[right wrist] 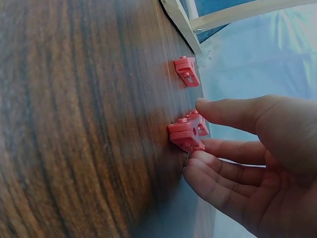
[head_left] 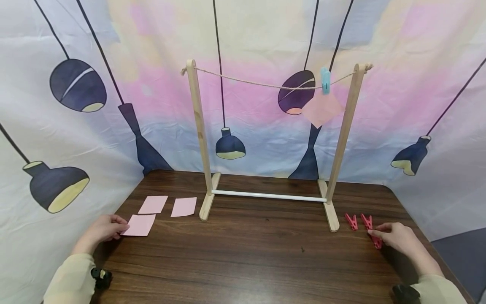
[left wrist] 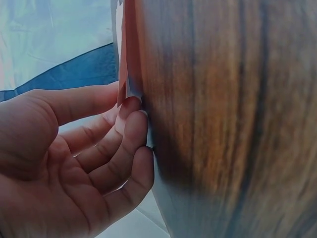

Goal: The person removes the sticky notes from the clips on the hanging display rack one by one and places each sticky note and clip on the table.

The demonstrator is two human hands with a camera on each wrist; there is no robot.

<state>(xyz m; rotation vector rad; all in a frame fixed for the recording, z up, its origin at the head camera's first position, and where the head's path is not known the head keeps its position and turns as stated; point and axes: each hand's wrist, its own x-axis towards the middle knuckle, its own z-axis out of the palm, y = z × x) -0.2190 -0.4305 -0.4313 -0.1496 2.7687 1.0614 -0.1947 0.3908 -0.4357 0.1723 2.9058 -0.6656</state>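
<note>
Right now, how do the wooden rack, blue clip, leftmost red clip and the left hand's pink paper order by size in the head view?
1. Wooden rack
2. Pink paper in the left hand
3. Blue clip and leftmost red clip, unranked: blue looks longer, but red seems nearer

Dark wood-grain table (head_left: pixel 262 257), pink paper squares (head_left: pixel 153 204) left, wooden stand (head_left: pixel 200 126) at back, red clothespins (head_left: pixel 354 226) right

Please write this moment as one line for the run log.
left hand: pinches square pink paper sheet | right hand: at red plastic clothespins, grip unclear | beige rope: blue plastic clothespin holds hanging pink paper
</note>
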